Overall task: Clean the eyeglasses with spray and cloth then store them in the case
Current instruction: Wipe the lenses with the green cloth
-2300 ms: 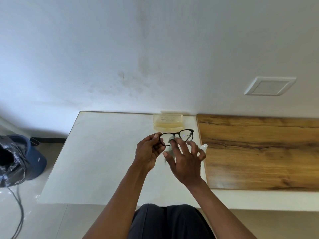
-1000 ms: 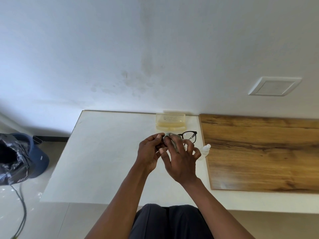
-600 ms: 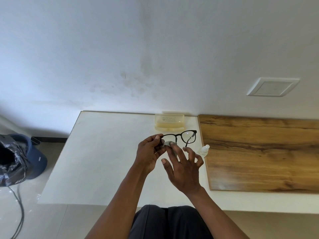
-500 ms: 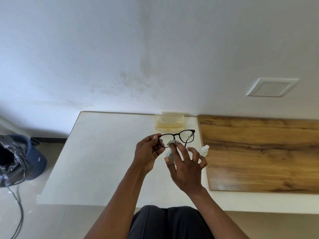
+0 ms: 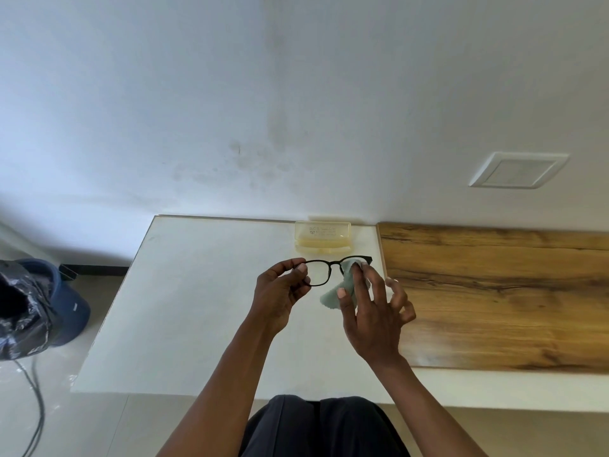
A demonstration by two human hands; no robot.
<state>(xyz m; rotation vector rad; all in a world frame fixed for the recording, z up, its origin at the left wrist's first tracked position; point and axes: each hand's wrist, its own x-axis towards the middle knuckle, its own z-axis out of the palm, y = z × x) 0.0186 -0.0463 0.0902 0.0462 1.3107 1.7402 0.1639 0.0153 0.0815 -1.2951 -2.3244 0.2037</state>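
Black-framed eyeglasses hang in the air above the white table. My left hand pinches their left end. My right hand pinches a pale green cloth around the right lens, thumb below and fingers on top. A translucent yellow case lies shut at the table's far edge by the wall. The spray bottle is hidden behind my right hand.
A wooden board covers the right part of the table. On the floor at the left stands a blue bin with a black bag, and a cable runs beside it. My dark-trousered lap is at the table's near edge.
The cloth in my right hand has shifted from the left lens to the right lens. My left hand still holds the frame's left end in about the same place.
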